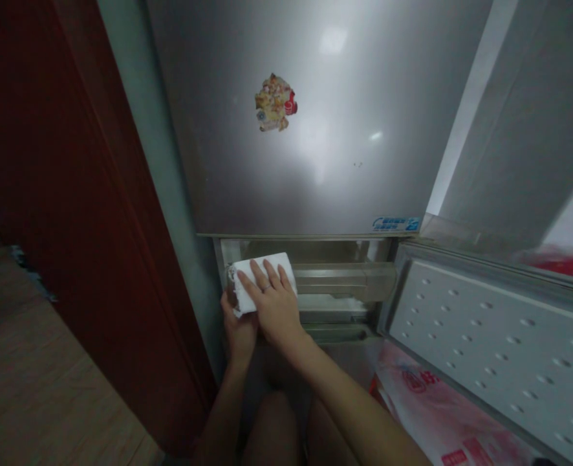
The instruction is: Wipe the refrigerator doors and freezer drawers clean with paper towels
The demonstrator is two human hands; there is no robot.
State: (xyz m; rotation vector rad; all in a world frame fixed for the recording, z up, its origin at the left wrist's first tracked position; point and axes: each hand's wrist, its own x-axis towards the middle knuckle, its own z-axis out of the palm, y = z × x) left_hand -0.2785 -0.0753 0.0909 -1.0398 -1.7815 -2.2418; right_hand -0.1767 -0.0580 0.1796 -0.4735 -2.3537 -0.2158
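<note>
Both my hands are on a white, block-shaped bundle [277, 265] in front of the open lower compartment of a fridge. It looks like folded cloth or paper, and something dark brown shows at its ragged left end. My left hand [240, 327] grips that end from below and the side, its fingers partly hidden. Across the top lies my right hand [274, 301], a ring on one finger, its fingers a little apart and curved over the bundle. Behind the bundle is a clear drawer front [345, 281] inside the compartment.
The lower fridge door [490, 343] stands swung out to the right. Above is the closed silver upper door [335, 116] with a torn sticker [274, 103]. A red-brown wooden door [87, 213] is close on the left. Printed plastic bags [427, 401] lie under the open door.
</note>
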